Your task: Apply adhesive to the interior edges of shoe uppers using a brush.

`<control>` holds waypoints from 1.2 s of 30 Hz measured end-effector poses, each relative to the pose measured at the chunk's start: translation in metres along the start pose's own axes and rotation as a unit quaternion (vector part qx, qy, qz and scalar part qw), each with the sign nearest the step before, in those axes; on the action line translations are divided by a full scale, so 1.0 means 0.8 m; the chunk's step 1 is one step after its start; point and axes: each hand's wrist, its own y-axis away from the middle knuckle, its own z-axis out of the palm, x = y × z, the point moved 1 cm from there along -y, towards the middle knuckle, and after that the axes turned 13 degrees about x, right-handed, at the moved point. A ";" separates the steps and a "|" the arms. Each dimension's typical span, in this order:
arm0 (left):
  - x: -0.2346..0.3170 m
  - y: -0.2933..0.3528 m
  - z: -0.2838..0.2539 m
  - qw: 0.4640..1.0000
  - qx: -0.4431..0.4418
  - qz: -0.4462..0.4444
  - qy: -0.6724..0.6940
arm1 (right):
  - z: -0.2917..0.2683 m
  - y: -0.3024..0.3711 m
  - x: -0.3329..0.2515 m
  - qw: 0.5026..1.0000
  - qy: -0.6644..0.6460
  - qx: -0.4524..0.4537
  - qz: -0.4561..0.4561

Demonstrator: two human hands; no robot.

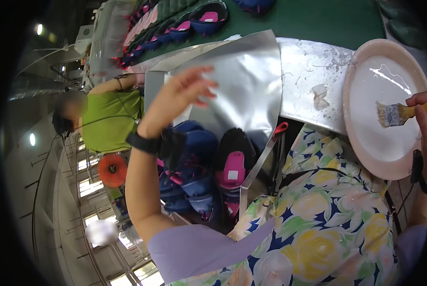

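The right hand (425, 124), partly cut off at the frame's edge, grips a yellow-handled brush (399, 113) over the pink plate (366, 164). The left hand (182, 95), fingers spread and seemingly empty, hides part of the silver sheet (244, 90) left of the plate.

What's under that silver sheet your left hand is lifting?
Under the silver sheet raised by the left hand lies a pile of blue and pink shoes. The sheet covers the pile's far end, so how far it reaches cannot be seen.

Yellow-handled brush (400, 113), bristles over shallow pink dish (361, 143).
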 end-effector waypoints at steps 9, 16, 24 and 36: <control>-0.179 0.002 0.110 0.942 -0.131 -0.076 -0.300 | 0.003 0.058 -0.015 0.998 0.030 -0.052 -0.006; -0.107 -0.024 0.044 0.939 -0.127 0.010 -0.320 | -0.032 0.076 -0.016 0.998 0.066 0.020 0.011; 0.019 -0.047 -0.057 0.831 0.275 0.096 -0.473 | 0.008 0.071 -0.023 0.999 -0.027 0.012 0.032; -0.027 -0.157 0.161 0.910 0.060 0.350 -0.216 | -0.020 0.068 -0.002 0.992 0.004 0.111 0.064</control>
